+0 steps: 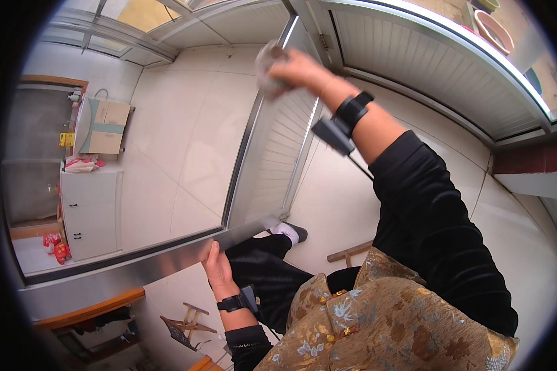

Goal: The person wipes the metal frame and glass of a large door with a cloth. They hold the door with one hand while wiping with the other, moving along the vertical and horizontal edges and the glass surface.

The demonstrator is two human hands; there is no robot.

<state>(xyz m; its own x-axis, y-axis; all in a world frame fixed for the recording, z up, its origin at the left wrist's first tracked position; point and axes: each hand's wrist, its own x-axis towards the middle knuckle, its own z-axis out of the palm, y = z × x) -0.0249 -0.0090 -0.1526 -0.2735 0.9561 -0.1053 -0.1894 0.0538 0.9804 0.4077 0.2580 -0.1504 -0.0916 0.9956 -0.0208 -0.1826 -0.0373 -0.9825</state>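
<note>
**Cloth on the door frame, other hand on the rail**

Nearest me, my left hand gripped the lower edge of the metal rail that ran across below the glass, fingers curled under it and thumb on top. A black wrist strap with a small device sat just behind that hand, and my patterned gold vest filled the lower edge of the view. Below the rail I could see a small folding stool on the tiled floor, and my white shoe just past the rail's end.

Further up, my right arm in its black sleeve stretched out, with a second strap at the wrist. My right hand was clenched around a grey cloth, which was pressed against the upright metal frame of the slatted white door, near its top.

Farthest off, through the glass on the left, a white cabinet stood with a cardboard box on its worktop, and a pink cloth lay beside the box.
</note>
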